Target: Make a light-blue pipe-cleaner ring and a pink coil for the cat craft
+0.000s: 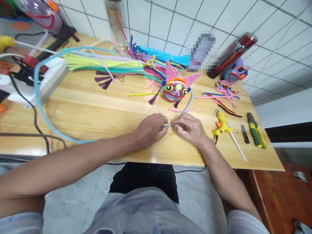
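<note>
Between my hands, just above the wooden table, runs a light blue pipe cleaner. My left hand grips it with bent fingers. My right hand pinches it between thumb and fingertips, and a blue length rises from behind that hand. Just beyond my hands sits a decorated head with pink pointed ears, ringed eyes and dark purple tassels. A pink strip lies between it and my hands. On the left, a long light blue strand loops across the table and disappears behind my left forearm.
Bundled pipe cleaners lie at the back. To the right are a yellow glue gun, small snips, green-yellow pliers and a red flask. A white power strip with cables occupies the left.
</note>
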A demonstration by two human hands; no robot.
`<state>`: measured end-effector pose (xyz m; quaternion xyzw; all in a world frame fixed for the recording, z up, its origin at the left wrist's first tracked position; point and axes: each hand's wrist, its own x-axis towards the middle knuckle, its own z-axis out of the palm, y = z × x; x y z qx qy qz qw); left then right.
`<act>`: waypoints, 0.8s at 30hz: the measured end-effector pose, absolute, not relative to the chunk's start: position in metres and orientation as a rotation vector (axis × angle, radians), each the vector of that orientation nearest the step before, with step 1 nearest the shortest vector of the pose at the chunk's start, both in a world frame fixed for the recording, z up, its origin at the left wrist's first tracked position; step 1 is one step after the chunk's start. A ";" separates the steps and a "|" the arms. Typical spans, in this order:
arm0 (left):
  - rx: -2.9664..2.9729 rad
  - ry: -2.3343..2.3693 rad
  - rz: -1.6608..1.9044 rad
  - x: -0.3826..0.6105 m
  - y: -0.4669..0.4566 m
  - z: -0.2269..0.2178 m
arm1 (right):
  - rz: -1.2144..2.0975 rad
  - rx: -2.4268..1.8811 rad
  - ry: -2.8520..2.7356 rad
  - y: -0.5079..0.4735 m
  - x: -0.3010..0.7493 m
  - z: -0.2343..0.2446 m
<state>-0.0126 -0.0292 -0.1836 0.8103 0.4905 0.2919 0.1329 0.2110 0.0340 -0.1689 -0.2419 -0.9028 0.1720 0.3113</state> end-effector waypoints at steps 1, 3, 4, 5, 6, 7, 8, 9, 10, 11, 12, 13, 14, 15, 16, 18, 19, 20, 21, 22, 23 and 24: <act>2.337 1.411 0.873 -0.013 -0.029 -0.183 | 0.444 -0.635 -2.381 0.035 0.211 -0.170; 2.345 1.387 0.887 -0.012 -0.027 -0.183 | 0.424 -0.632 -2.366 0.036 0.211 -0.172; 2.369 1.384 0.875 -0.011 -0.026 -0.182 | 0.414 -0.636 -2.354 0.037 0.212 -0.173; 2.401 1.390 0.852 -0.010 -0.025 -0.182 | 0.405 -0.642 -2.343 0.039 0.212 -0.173; 2.436 1.403 0.816 -0.009 -0.024 -0.181 | 0.397 -0.651 -2.333 0.040 0.213 -0.174; 2.470 1.420 0.773 -0.008 -0.024 -0.180 | 0.391 -0.661 -2.328 0.041 0.214 -0.175; 2.500 1.438 0.727 -0.007 -0.023 -0.178 | 0.385 -0.668 -2.326 0.043 0.214 -0.176; 2.526 1.454 0.685 -0.006 -0.024 -0.175 | 0.378 -0.670 -2.326 0.044 0.215 -0.177; 2.548 1.468 0.652 -0.005 -0.025 -0.173 | 0.372 -0.669 -2.329 0.045 0.215 -0.178; 2.567 1.478 0.629 -0.005 -0.026 -0.169 | 0.368 -0.669 -2.334 0.046 0.215 -0.179; 2.585 1.485 0.612 -0.006 -0.028 -0.166 | 0.367 -0.671 -2.340 0.047 0.215 -0.179; 2.601 1.491 0.598 -0.007 -0.031 -0.162 | 0.368 -0.673 -2.349 0.047 0.214 -0.180; 2.616 1.497 0.586 -0.009 -0.033 -0.159 | 0.368 -0.681 -2.356 0.047 0.214 -0.180; 2.625 1.506 0.578 -0.011 -0.037 -0.156 | 0.366 -0.691 -2.361 0.048 0.214 -0.180; 2.631 1.515 0.575 -0.013 -0.040 -0.153 | 0.360 -0.702 -2.361 0.048 0.214 -0.181; 2.627 1.534 0.604 -0.019 -0.047 -0.149 | 0.342 -0.715 -2.355 0.050 0.214 -0.182; 2.619 1.547 0.633 -0.022 -0.050 -0.149 | 0.334 -0.716 -2.352 0.052 0.214 -0.183; 2.613 1.563 0.665 -0.024 -0.054 -0.148 | 0.329 -0.715 -2.350 0.053 0.215 -0.185; 2.619 1.581 0.689 -0.026 -0.056 -0.148 | 0.327 -0.717 -2.345 0.055 0.215 -0.186; 2.644 1.597 0.699 -0.028 -0.058 -0.149 | 0.327 -0.723 -2.335 0.057 0.215 -0.188; 2.693 1.600 0.693 -0.030 -0.058 -0.149 | 0.327 -0.735 -2.320 0.058 0.216 -0.190; 2.763 1.590 0.674 -0.031 -0.057 -0.149 | 0.327 -0.753 -2.303 0.059 0.216 -0.191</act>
